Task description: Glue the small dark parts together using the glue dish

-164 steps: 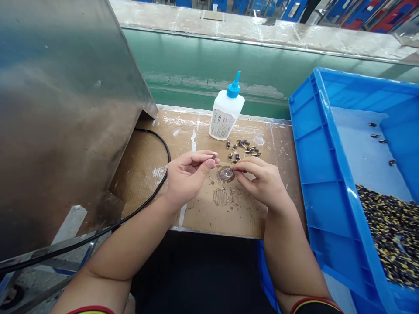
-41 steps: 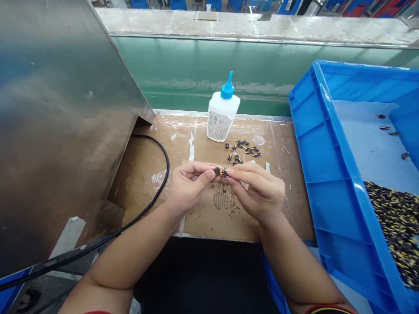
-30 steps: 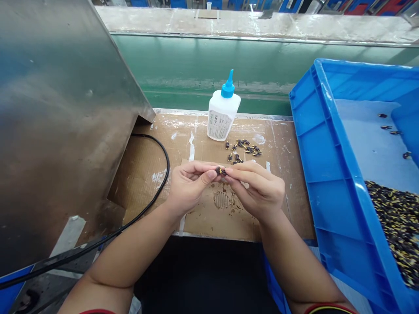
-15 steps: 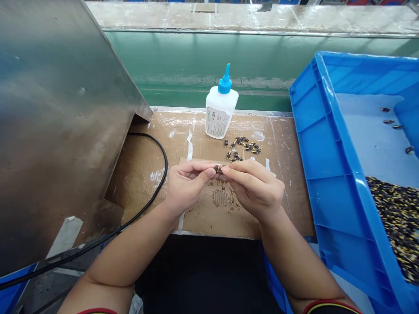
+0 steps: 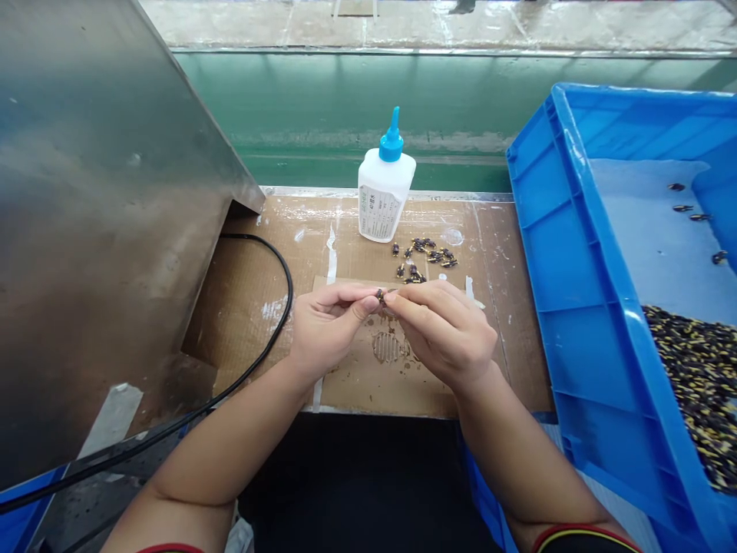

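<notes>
Between the fingertips of both hands is a small dark and gold part [image 5: 381, 296]. My left hand [image 5: 325, 326] pinches it between thumb and forefinger. My right hand [image 5: 452, 326] meets it from the other side with its fingertips pressed together. Below the hands lies a cardboard piece [image 5: 368, 384] with a slatted, stained mark. Just beyond the hands, several similar small parts [image 5: 434, 256] are scattered on the cardboard-covered bench [image 5: 495, 238]. A white bottle [image 5: 385, 192] with a blue nozzle cap stands upright behind them.
On the right, a large blue bin [image 5: 581, 307] holds a heap of small dark and yellow parts [image 5: 696, 376]. A metal housing [image 5: 109, 215] rises at the left, with a black cable [image 5: 282, 326] curving past it. A green strip [image 5: 288, 107] runs behind the bench.
The view has shifted slightly. Both hands stay together at the small part, which appears turned a little between the fingertips.
</notes>
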Action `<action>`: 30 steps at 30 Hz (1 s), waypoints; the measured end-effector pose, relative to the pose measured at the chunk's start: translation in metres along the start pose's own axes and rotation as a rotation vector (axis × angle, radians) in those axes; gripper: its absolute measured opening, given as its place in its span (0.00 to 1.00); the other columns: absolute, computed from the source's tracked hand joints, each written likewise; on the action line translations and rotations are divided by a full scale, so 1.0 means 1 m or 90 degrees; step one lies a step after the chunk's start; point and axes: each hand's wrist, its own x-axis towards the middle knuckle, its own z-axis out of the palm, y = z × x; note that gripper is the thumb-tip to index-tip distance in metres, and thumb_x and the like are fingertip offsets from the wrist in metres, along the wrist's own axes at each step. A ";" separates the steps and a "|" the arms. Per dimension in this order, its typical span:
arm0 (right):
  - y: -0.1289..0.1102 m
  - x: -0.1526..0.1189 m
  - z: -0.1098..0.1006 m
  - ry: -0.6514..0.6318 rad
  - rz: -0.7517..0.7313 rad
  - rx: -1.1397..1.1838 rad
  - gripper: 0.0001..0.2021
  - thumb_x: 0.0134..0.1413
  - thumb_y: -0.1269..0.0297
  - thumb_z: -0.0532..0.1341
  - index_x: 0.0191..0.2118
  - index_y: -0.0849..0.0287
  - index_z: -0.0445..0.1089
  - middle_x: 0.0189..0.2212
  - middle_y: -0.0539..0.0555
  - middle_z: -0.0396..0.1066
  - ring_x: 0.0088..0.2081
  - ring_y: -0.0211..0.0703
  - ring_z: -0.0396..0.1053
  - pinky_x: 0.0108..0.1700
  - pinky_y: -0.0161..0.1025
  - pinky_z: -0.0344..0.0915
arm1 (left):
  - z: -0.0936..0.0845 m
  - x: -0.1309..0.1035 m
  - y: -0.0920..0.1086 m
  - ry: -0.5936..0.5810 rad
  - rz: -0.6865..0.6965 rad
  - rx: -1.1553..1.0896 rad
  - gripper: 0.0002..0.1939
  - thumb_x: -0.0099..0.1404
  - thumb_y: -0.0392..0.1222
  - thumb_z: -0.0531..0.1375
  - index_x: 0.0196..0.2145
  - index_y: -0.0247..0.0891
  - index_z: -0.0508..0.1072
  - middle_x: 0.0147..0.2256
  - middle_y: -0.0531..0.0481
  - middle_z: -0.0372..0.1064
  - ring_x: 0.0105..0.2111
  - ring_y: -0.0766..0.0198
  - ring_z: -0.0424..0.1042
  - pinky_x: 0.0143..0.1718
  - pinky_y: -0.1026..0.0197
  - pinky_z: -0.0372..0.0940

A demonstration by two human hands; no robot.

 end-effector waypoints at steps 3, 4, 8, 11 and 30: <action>0.000 -0.001 0.002 -0.007 -0.003 -0.026 0.15 0.70 0.78 0.66 0.57 0.57 0.76 0.44 0.58 0.81 0.43 0.48 0.79 0.44 0.45 0.77 | 0.005 -0.003 0.001 0.030 0.022 0.050 0.03 0.67 0.37 0.74 0.38 0.43 0.88 0.40 0.48 0.85 0.40 0.62 0.85 0.46 0.62 0.82; 0.000 -0.001 0.003 -0.002 -0.007 -0.031 0.15 0.69 0.78 0.66 0.57 0.57 0.76 0.44 0.58 0.81 0.42 0.48 0.79 0.43 0.44 0.77 | 0.006 -0.005 0.000 0.043 0.027 0.064 0.03 0.67 0.38 0.73 0.39 0.44 0.88 0.40 0.48 0.85 0.40 0.61 0.85 0.47 0.61 0.82; -0.001 0.002 0.008 0.021 -0.020 -0.058 0.16 0.70 0.79 0.64 0.57 0.57 0.75 0.43 0.59 0.81 0.41 0.48 0.79 0.42 0.45 0.77 | 0.010 -0.012 -0.003 0.062 0.032 0.104 0.05 0.69 0.41 0.72 0.44 0.45 0.88 0.45 0.48 0.85 0.45 0.58 0.85 0.52 0.55 0.82; -0.001 0.002 0.011 0.029 -0.009 -0.086 0.16 0.71 0.78 0.63 0.58 0.54 0.73 0.42 0.57 0.81 0.39 0.48 0.78 0.42 0.46 0.78 | 0.010 -0.015 -0.006 0.056 0.020 0.122 0.08 0.71 0.43 0.71 0.47 0.45 0.87 0.47 0.47 0.85 0.46 0.58 0.85 0.55 0.53 0.82; -0.006 0.000 0.018 0.034 0.031 -0.082 0.15 0.70 0.79 0.62 0.54 0.54 0.74 0.40 0.56 0.81 0.40 0.49 0.78 0.44 0.46 0.78 | 0.006 -0.015 -0.008 0.036 0.108 0.188 0.09 0.72 0.38 0.68 0.48 0.45 0.86 0.48 0.47 0.84 0.48 0.58 0.84 0.56 0.53 0.80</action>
